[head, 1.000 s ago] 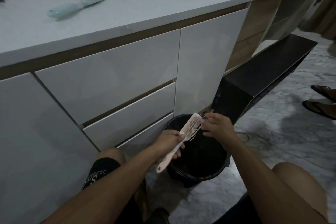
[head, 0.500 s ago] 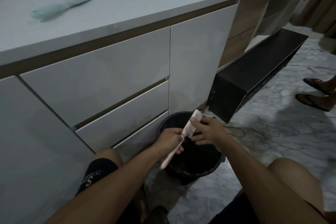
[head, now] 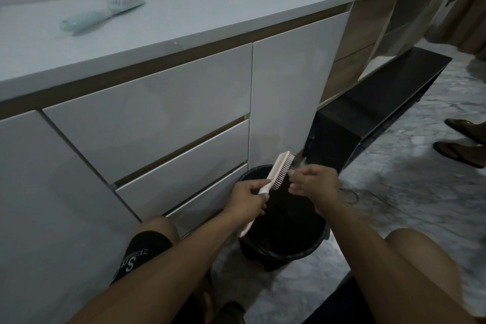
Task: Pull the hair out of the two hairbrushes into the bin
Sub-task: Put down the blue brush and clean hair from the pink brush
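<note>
Hairbrushes are sitting in two places relative to the black bin [head: 313, 247] in the head view, the only view: the pink brush [head: 276, 173] is hovering directly above the bin's open mouth, while the pale blue brush [head: 102, 14] is lying well away from the bin, up on the white cabinet top [head: 210, 16]. The left hand [head: 247, 198] is gripping the pink brush by its handle, fingers curled round it, tilting the head up so the bristles are facing across the bin toward the right hand [head: 313, 184]. That right hand is pinching at the bristle tips near the far end of the brush; a small dark tuft seems to be there, though it is too blurred to be sure. Holding the brush over the bin probably means loosened hair is dropping straight in. The blue brush looks to be waiting its turn
</note>
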Demonstrator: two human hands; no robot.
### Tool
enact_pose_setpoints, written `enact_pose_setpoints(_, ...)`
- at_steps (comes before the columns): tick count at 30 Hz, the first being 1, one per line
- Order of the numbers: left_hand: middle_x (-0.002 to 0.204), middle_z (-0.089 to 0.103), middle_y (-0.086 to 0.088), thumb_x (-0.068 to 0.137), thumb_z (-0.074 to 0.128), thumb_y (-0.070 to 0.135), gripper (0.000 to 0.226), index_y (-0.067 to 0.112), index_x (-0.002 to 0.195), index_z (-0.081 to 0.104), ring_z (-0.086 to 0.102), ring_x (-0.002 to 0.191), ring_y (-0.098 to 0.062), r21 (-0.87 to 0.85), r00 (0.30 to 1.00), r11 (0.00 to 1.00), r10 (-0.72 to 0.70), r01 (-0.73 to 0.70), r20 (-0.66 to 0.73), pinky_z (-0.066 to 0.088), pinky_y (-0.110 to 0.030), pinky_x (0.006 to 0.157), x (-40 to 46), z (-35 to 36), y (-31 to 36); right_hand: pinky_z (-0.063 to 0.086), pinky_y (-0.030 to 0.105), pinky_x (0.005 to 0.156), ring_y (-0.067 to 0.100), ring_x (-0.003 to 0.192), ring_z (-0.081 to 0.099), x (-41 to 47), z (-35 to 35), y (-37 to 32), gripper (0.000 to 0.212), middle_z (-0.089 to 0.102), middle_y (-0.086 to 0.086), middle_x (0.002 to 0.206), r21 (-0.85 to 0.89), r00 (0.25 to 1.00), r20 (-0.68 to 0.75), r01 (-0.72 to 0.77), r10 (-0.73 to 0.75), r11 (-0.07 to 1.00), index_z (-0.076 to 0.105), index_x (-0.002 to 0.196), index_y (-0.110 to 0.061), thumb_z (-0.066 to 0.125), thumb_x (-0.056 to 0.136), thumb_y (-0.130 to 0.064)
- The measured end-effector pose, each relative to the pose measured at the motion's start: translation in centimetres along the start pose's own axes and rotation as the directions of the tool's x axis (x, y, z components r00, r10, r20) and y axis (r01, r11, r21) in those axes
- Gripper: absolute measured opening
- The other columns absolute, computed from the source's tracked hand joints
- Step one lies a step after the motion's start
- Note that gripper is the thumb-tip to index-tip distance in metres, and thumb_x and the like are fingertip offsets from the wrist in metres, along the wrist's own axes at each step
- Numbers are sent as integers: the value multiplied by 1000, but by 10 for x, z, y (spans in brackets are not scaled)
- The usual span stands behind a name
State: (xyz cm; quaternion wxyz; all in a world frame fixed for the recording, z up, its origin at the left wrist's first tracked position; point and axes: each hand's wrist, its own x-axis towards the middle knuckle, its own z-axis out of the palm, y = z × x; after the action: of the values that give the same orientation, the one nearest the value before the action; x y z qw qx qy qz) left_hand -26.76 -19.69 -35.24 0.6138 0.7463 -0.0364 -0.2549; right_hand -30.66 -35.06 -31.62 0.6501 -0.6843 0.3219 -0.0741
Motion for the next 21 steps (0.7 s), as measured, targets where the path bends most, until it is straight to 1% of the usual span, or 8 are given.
enact_pose_setpoints(2,75,63,-1,89,53,-3,41,15,124,64,53,58,-10,12,999,1000,14,-13,-29,49,-22,52,0,-2,0,61,33,61,27,75,72,4,0,1,8,70,22,90,24,999,-51,-1,2,1000,67,86,-4,67,88,-11)
enact_pose_setpoints(3,77,63,-1,89,53,-3,41,15,124,64,53,58,-10,14,999,1000,22,-22,-38,49,-22,51,0,-3,0,61,36,65,27,81,72,6,0,2,13,69,21,95,68,999,-10,-39,40,997,65,94,-2,65,90,-14)
enact_pose_setpoints(7,86,64,-4,88,53,-4,38,13,121,63,54,57,-11,-29,998,999,41,-42,-44,48,-21,50,-1,-1,3,57,49,86,34,107,63,5,3,7,29,62,15,114,115,900,378,-279,218,953,53,113,-11,64,91,-26)
enact_pose_setpoints(9,82,61,-2,88,54,-4,32,13,115,61,55,56,-12,-54,999,998,40,-42,-37,48,-21,49,-2,1,4,56,48,90,34,108,65,4,5,11,25,67,18,114,104,880,438,-254,185,962,60,113,-6,65,90,-17)
enact_pose_setpoints(12,80,62,-2,88,55,-2,28,15,110,60,56,58,-12,-49,998,997,50,-51,-38,49,-22,51,-3,2,6,59,43,84,34,93,72,2,7,11,15,71,23,101,142,938,338,-126,72,982,65,100,-2,69,84,-3)
enact_pose_setpoints(17,91,66,-4,91,52,2,33,13,121,62,57,64,-12,-18,997,999,46,-47,-54,48,-23,52,0,-2,7,61,36,71,29,76,74,8,1,11,11,72,22,91,51,994,110,23,-28,998,69,92,1,71,81,0)
enact_pose_setpoints(19,90,65,-4,91,51,2,34,10,123,62,56,64,-13,-24,999,999,24,-26,-47,48,-23,51,0,-3,7,60,34,74,26,83,73,12,1,12,24,72,14,99,-43,992,73,105,-102,993,67,104,-1,72,81,-2)
enact_pose_setpoints(21,84,62,-6,92,49,0,32,6,120,62,55,61,-15,-75,999,997,-36,33,-34,47,-24,48,-1,-4,9,57,27,77,18,96,68,14,5,18,57,63,1,119,-212,968,113,245,-225,946,57,128,-8,79,76,-12)
